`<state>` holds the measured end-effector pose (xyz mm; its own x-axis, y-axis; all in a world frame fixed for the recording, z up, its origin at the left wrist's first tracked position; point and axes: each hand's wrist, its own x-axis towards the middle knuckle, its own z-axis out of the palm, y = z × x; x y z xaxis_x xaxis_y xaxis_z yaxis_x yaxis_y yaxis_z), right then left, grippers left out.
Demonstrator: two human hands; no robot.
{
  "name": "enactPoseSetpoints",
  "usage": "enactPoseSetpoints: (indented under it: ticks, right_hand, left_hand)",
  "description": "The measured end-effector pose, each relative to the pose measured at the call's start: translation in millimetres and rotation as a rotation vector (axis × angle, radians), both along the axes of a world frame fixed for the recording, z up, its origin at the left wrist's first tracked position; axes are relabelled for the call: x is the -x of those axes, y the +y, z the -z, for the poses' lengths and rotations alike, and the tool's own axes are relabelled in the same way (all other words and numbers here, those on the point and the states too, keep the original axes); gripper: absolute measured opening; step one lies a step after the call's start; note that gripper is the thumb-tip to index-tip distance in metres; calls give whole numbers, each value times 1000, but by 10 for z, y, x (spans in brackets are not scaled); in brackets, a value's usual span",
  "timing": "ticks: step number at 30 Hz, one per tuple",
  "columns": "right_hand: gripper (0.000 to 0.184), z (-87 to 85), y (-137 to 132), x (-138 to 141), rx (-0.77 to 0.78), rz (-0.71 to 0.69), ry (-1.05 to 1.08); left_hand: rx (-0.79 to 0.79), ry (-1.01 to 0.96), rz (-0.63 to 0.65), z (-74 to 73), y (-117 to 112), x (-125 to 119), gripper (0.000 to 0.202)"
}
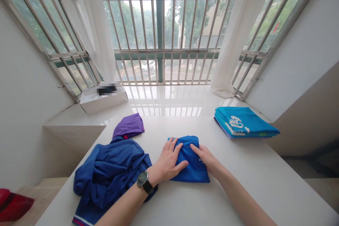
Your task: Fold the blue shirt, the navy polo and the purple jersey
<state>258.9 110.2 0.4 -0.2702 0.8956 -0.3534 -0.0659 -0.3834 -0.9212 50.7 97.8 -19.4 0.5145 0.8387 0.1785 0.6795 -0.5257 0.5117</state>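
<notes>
A bright blue folded garment lies on the white table in front of me. My left hand, with a watch on its wrist, rests on the garment's left part, fingers spread and thumb apart. At the right edge, my right hand pinches the cloth: its thumb lies on top and its other fingers are mostly hidden at the side. Left of my left hand is a rumpled dark blue garment with a striped hem, partly covered by my left forearm. Just behind that sits a folded purple cloth.
A stack of folded garments, turquoise on top, sits at the table's right side. An open white box stands on the window sill at the back left. White curtains hang before the barred window. Something red shows at the lower left.
</notes>
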Motion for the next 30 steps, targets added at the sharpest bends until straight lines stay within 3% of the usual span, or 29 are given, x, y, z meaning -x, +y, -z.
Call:
enactPoseSetpoints:
  ticks: [3,6,8,10,14,16,20,23,25,30]
  right_hand:
    - [53,-32,-51,-20,111,-38,231]
    - [54,-84,-99,-58,138,-109,310]
    - [56,-108,-118,-88,147,-154,320]
    - [58,-119,-126,-123,151,-177,333]
    - [59,-137,-133,-200,127,-206,379]
    - [58,-165,-135,-236,117,-194,395]
    - [52,-251,-116,-282,144,-60,382]
    - [49,-291,-78,-312,129,66,336]
    - [47,-299,-49,-368,96,132,294]
    - [43,-338,35,-767,15,188,197]
  left_hand:
    - [55,-101,-31,11,34,3,68]
    - [167,-305,-129,-30,73,3,75]
    - [298,-491,-215,-95,88,13,90]
    - [506,-723,-209,-174,87,36,97]
    - [1038,-1074,28,-278,54,91,68]
    - [1172,-1157,-8,-290,40,94,55]
    - [1243,-1313,-251,-325,27,3,43]
    - [1219,-1364,-339,-398,33,-138,43]
    - [1168,-1381,-320,-453,54,-250,46]
    - [1049,-1388,-115,-590,188,-579,56]
